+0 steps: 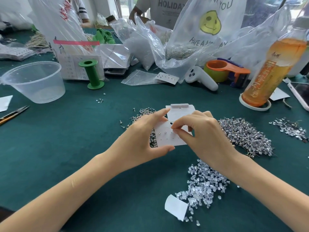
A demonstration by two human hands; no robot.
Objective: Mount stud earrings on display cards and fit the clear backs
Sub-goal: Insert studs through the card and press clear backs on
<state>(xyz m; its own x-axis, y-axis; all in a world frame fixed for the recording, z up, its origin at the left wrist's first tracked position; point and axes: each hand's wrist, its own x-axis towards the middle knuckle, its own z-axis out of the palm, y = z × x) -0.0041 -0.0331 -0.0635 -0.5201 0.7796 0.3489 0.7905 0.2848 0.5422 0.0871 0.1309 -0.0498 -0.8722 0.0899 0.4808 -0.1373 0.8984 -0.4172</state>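
A table covered in dark teal cloth (75,139) fills nearly the whole frame, from the bottom edge up to the top quarter. At top centre, daylight comes through a pale window or doorway (124,5), with what looks like greenery outside. The light across the table is soft and even, and at the upper right edge the room behind is dim and blurred.
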